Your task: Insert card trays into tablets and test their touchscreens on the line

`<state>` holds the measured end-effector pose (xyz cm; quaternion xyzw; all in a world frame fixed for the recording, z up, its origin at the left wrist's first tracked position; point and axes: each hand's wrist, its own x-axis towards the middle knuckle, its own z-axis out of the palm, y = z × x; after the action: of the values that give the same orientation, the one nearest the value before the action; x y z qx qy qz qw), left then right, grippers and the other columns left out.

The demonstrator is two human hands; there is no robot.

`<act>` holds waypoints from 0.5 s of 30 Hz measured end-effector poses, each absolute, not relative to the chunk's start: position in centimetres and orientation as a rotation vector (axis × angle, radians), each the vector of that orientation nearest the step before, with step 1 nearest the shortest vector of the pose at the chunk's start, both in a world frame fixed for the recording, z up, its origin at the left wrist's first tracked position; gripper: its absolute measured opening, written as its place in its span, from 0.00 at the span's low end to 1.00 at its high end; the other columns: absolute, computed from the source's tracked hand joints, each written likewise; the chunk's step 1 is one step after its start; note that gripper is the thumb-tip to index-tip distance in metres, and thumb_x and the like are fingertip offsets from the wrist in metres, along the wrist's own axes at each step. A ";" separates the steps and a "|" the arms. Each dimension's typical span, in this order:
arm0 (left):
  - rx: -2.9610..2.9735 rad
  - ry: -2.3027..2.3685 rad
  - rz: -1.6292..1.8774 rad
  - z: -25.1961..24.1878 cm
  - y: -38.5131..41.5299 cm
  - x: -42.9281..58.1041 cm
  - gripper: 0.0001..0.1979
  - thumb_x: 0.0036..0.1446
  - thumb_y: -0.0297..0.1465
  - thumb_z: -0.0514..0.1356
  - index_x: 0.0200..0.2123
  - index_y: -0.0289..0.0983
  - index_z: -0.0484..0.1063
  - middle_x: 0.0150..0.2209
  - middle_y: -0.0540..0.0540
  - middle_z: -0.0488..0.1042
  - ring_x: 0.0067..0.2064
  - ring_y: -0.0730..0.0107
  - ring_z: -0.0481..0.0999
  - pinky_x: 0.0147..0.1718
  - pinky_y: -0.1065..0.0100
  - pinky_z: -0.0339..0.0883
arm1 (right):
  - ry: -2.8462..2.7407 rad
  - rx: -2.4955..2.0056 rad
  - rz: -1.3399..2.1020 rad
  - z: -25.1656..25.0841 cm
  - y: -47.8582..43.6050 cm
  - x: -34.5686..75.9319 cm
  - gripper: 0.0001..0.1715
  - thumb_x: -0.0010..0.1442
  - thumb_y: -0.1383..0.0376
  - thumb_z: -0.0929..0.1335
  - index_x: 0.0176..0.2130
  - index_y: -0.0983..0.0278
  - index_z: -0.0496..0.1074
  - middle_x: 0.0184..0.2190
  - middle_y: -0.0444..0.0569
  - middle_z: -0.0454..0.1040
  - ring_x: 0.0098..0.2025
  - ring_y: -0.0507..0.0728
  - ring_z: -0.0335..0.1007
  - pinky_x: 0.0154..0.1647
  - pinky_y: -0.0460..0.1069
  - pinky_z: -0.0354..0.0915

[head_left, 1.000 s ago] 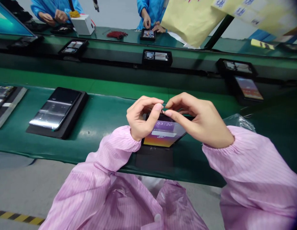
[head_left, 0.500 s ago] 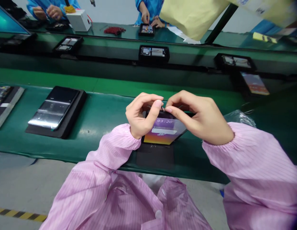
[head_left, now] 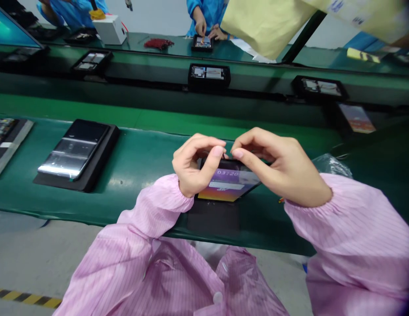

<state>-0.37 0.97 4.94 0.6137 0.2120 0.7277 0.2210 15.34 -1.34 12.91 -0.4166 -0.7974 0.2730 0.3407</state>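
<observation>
the left hand (head_left: 194,166) and right hand (head_left: 276,169) curl over the top edge of a smartphone (head_left: 228,185), fingertips nearly meeting in a pinch; whatever they grasp there, if anything, is too small to tell. the phone lies askew on a black tray (head_left: 212,219) near the front edge of the green belt (head_left: 135,175), its glossy screen lit purple to orange with a 03:20 clock. a crinkled clear plastic bag (head_left: 332,166) sits just beyond the right hand. toward the belt's left end, a dark glossy phone (head_left: 74,149) lies on its own tray. farther off, trays of opened phones (head_left: 209,77) sit on a second belt, with a co-worker's blue sleeve (head_left: 204,17) beyond.
</observation>
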 end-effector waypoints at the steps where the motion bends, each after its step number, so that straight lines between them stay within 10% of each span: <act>1: 1.743 0.576 1.977 5.1 0.4 -0.8 0.05 0.60 0.27 0.60 0.40 0.38 0.74 0.31 0.50 0.75 0.29 0.77 0.77 0.28 0.74 0.72 | -2.070 -1.102 0.770 13.3 -1.6 15.5 0.10 0.64 0.59 0.66 0.35 0.62 0.71 0.30 0.44 0.74 0.30 0.51 0.71 0.30 0.44 0.67; 15: 1.397 0.692 1.768 4.4 4.6 0.7 0.06 0.61 0.34 0.60 0.37 0.38 0.74 0.26 0.51 0.78 0.28 0.75 0.79 0.30 0.73 0.74 | -1.264 -1.203 0.727 1.9 -2.6 18.0 0.21 0.67 0.51 0.60 0.54 0.58 0.65 0.48 0.53 0.74 0.48 0.59 0.74 0.47 0.57 0.72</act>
<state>0.65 4.55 4.42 0.5478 0.2713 0.6930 0.3823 17.98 -2.57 1.93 -0.5160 -0.5420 0.3116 0.5856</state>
